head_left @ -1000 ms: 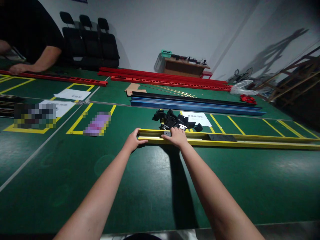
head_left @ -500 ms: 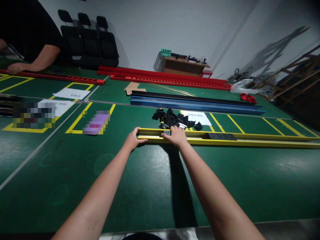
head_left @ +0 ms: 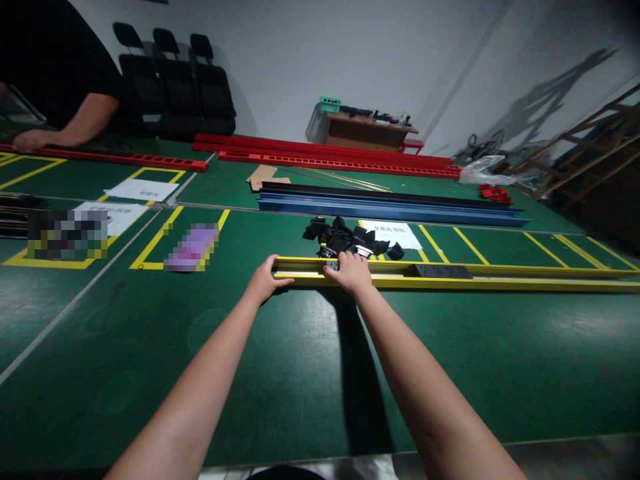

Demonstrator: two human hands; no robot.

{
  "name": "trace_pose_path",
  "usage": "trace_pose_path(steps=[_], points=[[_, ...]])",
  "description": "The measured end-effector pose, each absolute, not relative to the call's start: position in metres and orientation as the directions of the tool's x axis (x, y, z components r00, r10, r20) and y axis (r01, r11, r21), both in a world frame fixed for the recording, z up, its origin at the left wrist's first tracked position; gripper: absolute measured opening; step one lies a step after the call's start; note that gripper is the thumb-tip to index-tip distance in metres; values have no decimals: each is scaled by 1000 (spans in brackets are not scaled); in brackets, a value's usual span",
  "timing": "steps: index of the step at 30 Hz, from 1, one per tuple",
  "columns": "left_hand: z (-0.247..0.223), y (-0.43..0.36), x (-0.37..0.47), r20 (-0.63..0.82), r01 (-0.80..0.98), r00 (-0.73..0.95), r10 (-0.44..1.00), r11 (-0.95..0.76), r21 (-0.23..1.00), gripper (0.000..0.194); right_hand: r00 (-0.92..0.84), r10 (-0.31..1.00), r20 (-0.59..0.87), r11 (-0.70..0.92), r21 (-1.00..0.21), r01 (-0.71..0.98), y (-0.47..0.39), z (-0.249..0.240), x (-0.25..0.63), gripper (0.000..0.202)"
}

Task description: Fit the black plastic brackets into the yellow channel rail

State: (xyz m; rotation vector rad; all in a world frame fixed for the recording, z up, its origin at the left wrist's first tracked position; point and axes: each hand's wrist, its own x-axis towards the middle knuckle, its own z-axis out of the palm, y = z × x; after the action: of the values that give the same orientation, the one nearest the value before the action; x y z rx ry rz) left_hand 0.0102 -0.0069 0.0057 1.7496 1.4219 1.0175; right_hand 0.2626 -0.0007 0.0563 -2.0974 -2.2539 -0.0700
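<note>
A long yellow channel rail [head_left: 500,285] lies across the green table, its open side up. My left hand [head_left: 265,279] grips its left end, thumb on the near side and fingers round the far edge. Over the rail, a short way to the right, my right hand [head_left: 354,272] holds a small black module [head_left: 331,265] inside the channel, partly hidden by the fingers. Farther right in the same channel sits a longer black module strip [head_left: 443,271]. Just behind my right hand is a pile of black plastic parts [head_left: 340,235].
Behind the pile lie a paper sheet [head_left: 393,235], blue rails [head_left: 390,210] and red rails [head_left: 340,160]. At the left are a purple blurred item [head_left: 193,247] and more papers. A person's hand [head_left: 35,139] rests on a red rail at the far left.
</note>
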Motion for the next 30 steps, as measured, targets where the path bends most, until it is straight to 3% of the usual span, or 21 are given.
trace_pose_path(steps=[10,17,26,30], points=[[8,-8,11,156,469,101,983,-185,863,75,-57,996,66,57,0,998,-1,58,260,52],[9,-9,11,152,468,103,983,-182,865,75,-67,997,47,68,-20,998,-1,59,262,68],[12,-10,12,157,481,96,983,-184,857,75,-60,995,76,61,-6,998,1,57,261,47],[11,-9,11,160,458,101,982,-188,869,74,-67,994,81,69,-16,997,-1,58,261,54]])
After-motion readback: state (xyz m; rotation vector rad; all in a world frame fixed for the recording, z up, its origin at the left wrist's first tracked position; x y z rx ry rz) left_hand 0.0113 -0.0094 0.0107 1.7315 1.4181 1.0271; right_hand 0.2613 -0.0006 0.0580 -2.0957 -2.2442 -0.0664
